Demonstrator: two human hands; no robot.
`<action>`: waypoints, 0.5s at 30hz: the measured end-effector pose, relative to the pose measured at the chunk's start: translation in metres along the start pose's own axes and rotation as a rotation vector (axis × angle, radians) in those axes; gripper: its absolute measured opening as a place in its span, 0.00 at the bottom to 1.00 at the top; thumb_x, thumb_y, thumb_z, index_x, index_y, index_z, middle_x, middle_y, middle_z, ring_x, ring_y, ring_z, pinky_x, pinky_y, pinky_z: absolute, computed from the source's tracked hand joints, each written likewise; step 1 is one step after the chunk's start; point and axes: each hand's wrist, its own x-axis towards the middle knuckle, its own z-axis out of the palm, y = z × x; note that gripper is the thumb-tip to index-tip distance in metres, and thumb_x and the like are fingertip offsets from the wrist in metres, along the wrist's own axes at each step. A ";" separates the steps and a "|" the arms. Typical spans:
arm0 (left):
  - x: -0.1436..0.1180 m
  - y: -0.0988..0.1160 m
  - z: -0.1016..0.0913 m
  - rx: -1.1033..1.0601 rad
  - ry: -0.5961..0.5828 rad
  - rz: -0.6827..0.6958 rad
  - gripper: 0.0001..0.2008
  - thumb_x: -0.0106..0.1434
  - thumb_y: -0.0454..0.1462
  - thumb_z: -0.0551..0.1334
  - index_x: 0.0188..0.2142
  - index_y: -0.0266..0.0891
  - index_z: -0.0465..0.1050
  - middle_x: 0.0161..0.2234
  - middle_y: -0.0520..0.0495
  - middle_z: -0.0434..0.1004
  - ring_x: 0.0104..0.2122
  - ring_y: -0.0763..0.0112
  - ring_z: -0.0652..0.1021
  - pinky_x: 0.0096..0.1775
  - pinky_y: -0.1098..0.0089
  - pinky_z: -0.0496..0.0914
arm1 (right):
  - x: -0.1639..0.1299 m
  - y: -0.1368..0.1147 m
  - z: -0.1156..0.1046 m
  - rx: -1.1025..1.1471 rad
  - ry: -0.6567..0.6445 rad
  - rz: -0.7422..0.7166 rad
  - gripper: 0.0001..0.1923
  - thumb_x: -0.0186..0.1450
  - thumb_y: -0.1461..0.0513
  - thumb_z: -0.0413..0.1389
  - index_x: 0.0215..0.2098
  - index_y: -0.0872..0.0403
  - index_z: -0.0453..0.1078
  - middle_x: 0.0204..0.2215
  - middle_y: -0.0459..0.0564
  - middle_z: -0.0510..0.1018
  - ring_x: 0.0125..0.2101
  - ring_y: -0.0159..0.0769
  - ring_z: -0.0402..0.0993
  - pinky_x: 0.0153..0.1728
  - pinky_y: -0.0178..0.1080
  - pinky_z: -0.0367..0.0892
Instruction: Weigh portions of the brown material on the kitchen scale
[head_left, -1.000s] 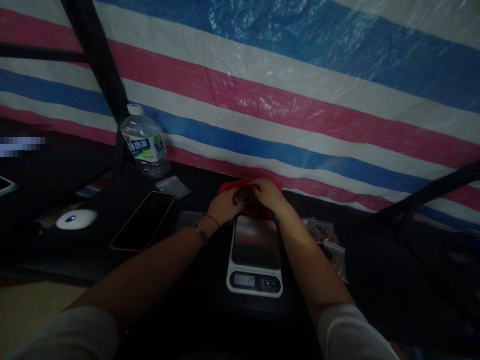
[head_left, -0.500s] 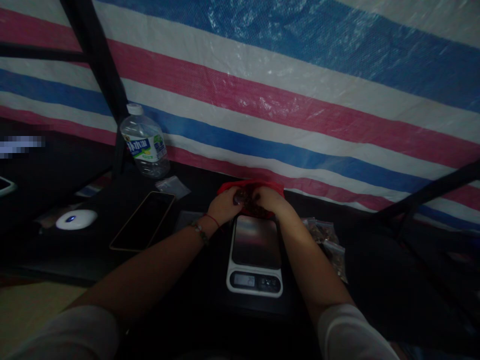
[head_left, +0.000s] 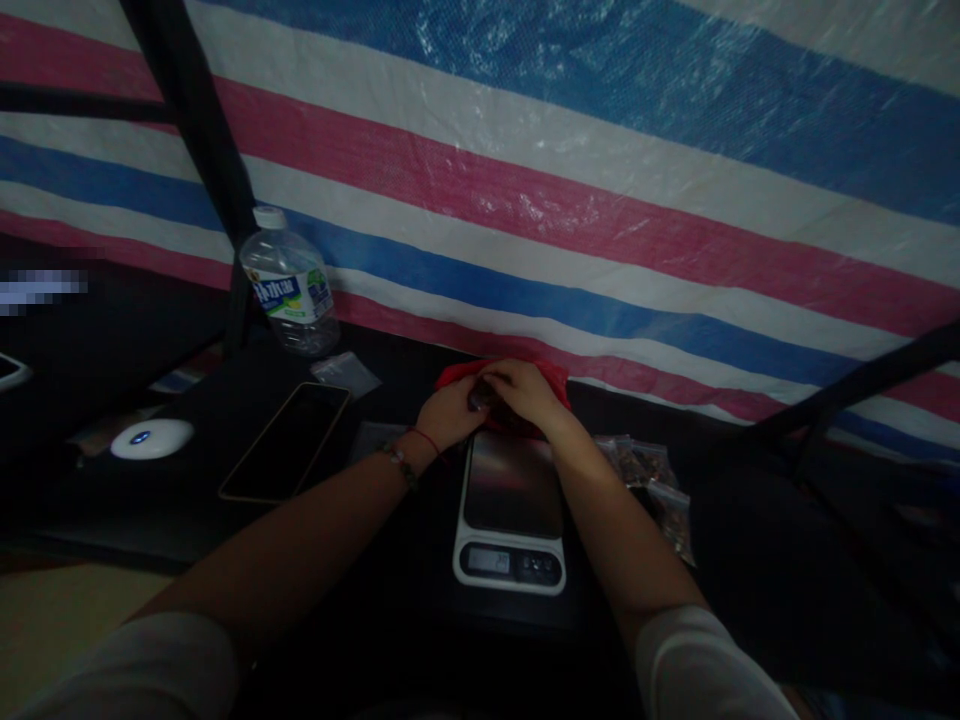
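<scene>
Both my hands meet at a red bag (head_left: 551,378) lying just behind a white digital kitchen scale (head_left: 511,512). My left hand (head_left: 448,414) grips the bag's left edge, where a small dark item shows between the fingers. My right hand (head_left: 525,392) lies over the bag's top and covers most of its dark contents. The scale's steel platform carries nothing, and its display is lit.
A water bottle (head_left: 290,285) stands at the back left by a black pole. A phone (head_left: 286,442) lies face up left of the scale, with a white round device (head_left: 152,438) beyond it. Small filled plastic bags (head_left: 649,475) lie right of the scale. A striped tarp hangs behind.
My right hand has slid left and over the top of the red bag, hiding the dark contents seen earlier. My left hand has hardly moved.
</scene>
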 end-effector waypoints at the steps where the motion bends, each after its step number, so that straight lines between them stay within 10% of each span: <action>1: 0.000 0.000 0.000 -0.011 0.003 0.003 0.21 0.59 0.40 0.61 0.52 0.41 0.67 0.45 0.44 0.77 0.45 0.62 0.78 0.47 0.67 0.70 | 0.000 0.001 -0.001 0.005 0.013 -0.004 0.13 0.65 0.68 0.50 0.41 0.54 0.75 0.41 0.49 0.79 0.42 0.33 0.73 0.47 0.36 0.64; 15: 0.001 -0.004 0.000 -0.042 0.099 0.081 0.22 0.59 0.39 0.60 0.54 0.43 0.66 0.48 0.46 0.76 0.47 0.63 0.76 0.49 0.67 0.70 | 0.000 0.011 -0.011 -0.095 0.033 0.052 0.15 0.61 0.70 0.52 0.41 0.53 0.77 0.41 0.49 0.80 0.44 0.35 0.73 0.49 0.37 0.64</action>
